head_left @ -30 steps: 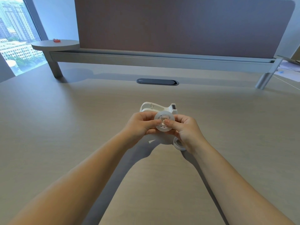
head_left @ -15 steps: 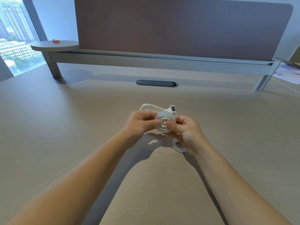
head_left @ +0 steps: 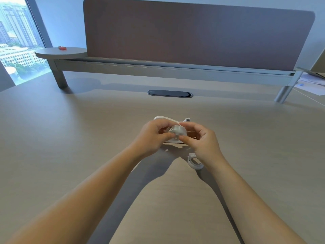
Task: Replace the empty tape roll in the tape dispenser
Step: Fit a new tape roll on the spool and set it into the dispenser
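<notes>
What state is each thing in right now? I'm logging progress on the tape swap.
tape dispenser: on the desk behind the hands, partly hidden.
spool: out of the dispenser, held by both hands.
tape ring: flat on the desk, untouched.
left hand: gripping the spool.
right hand: pinching the spool.

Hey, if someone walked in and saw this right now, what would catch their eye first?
Two bare hands meeting at the middle of the desk: the left hand and right hand both pinch a small white spool, just in front of the white tape dispenser. A tape roll lies flat on the desk beside the right wrist. Behind stands a brown divider panel.
</notes>
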`<action>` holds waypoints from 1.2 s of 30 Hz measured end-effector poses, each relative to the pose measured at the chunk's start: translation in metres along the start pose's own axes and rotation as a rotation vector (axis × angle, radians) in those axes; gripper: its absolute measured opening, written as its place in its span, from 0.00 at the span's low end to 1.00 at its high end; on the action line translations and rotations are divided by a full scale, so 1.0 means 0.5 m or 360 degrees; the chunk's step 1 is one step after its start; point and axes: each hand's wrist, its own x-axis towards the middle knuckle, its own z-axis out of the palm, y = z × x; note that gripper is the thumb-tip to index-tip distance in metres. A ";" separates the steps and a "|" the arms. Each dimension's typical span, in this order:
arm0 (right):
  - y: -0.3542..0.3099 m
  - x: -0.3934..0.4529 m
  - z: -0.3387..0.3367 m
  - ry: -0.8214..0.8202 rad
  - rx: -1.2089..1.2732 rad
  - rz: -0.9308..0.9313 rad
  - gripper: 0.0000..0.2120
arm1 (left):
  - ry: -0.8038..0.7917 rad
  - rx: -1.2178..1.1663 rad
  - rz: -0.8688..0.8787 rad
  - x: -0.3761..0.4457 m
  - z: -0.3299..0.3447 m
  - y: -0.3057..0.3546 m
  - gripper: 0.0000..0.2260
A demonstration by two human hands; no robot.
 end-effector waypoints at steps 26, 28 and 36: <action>-0.044 -0.002 0.013 -0.0183 -0.0041 -0.0059 0.16 | -0.0139 -0.0984 -0.0817 -0.006 -0.046 0.001 0.06; -0.042 -0.002 0.014 -0.0189 -0.0037 -0.0029 0.13 | -0.0151 -0.1066 -0.0851 -0.005 -0.046 0.000 0.08; -0.026 0.052 0.009 0.0152 -0.0207 -0.0076 0.05 | 0.0290 -0.0691 -0.0619 0.015 -0.077 -0.010 0.10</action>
